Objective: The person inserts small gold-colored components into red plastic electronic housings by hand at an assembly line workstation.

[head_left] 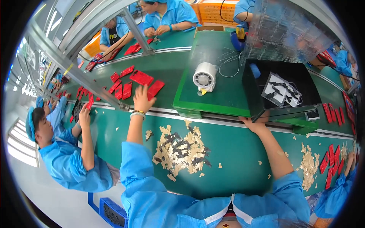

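Note:
My left hand reaches over the conveyor with its fingers apart, a beaded bracelet on the wrist. Its fingertips are at the near edge of a flat red packet, and another red packet lies just right of them; contact is hard to judge. My right hand is at the near lower corner of a black box, by the rim of a green raised board. Part of its fingers is hidden there. Between my forearms, a heap of small tan and black pieces lies on the green tabletop.
A white round fan stands on the green board. Clear bags of black parts lie on the black box, before a clear plastic rack. A metal post slants at left. Co-workers sit left, across and right.

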`<state>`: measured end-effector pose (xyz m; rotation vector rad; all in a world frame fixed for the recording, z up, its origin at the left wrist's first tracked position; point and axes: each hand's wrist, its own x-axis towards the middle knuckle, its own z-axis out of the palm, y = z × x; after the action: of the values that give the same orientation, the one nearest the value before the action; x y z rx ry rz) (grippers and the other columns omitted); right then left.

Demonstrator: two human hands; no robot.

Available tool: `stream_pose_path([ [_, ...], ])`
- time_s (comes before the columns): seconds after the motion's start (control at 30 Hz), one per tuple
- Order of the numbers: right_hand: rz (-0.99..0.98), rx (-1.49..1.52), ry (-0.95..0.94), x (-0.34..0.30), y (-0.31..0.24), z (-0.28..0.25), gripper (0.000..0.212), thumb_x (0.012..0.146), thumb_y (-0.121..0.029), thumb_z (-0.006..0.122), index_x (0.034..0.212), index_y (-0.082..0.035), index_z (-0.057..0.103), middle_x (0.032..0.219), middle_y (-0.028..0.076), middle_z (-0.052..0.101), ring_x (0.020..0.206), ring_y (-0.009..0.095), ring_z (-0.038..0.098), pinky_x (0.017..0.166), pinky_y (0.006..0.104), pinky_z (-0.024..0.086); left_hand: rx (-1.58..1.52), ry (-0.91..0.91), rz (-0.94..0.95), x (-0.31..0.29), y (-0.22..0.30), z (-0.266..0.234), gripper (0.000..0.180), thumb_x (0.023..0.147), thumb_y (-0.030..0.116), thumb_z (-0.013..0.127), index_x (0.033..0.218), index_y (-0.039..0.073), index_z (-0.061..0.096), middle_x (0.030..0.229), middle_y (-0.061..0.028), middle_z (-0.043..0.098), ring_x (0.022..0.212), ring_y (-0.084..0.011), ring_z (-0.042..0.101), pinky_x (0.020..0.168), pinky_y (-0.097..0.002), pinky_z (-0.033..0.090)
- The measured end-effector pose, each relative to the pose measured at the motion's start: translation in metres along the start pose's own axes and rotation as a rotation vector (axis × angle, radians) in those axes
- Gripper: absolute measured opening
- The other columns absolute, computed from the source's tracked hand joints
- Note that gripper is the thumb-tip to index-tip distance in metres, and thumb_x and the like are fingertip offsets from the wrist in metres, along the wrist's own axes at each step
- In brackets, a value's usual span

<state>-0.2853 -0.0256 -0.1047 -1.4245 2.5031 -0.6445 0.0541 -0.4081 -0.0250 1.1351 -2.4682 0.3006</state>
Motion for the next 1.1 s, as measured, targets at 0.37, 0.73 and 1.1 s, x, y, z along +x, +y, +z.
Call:
stream_pose_path([
  [0.37,-0.326,0.206,0.086,-0.067,-0.091,-0.031,0.049,0.092,-0.027,0.054,0.137,-0.010,0.043,0.144,0.017,0.037,0.127,0.039,0.042,0.104,0.0431,0.037,-0.156,0.302,0.014,-0.071,0.062,-0.075,0.020,0.073,0.005,0.062,0.092,0.006,0.057,0.093,-0.0125,0.058,0.076,-0.0318,0.060,0.062,-0.0422,0.050],
  [0.73,-0.384,-0.048,-0.107,-0.229,-0.072,-0.053,0.061,0.081,-0.028,0.065,0.137,-0.013,0.045,0.148,0.016,0.031,0.136,0.037,0.029,0.111,0.0561,0.018,-0.500,-0.351,0.575,-0.209,0.233,-0.148,0.016,0.072,0.011,0.067,0.086,0.005,0.065,0.095,-0.0092,0.063,0.090,-0.0289,0.061,0.076,-0.0391,0.051],
  [1.1,-0.328,-0.031,-0.014,-0.237,-0.079,-0.039,0.057,0.081,-0.028,0.065,0.133,-0.011,0.049,0.147,0.017,0.032,0.137,0.038,0.027,0.111,0.0552,0.018,-0.629,-0.465,0.160,-0.118,0.129,-0.041,0.019,0.077,0.009,0.070,0.090,0.003,0.058,0.096,-0.0128,0.052,0.087,-0.0325,0.056,0.078,-0.0383,0.046],
])
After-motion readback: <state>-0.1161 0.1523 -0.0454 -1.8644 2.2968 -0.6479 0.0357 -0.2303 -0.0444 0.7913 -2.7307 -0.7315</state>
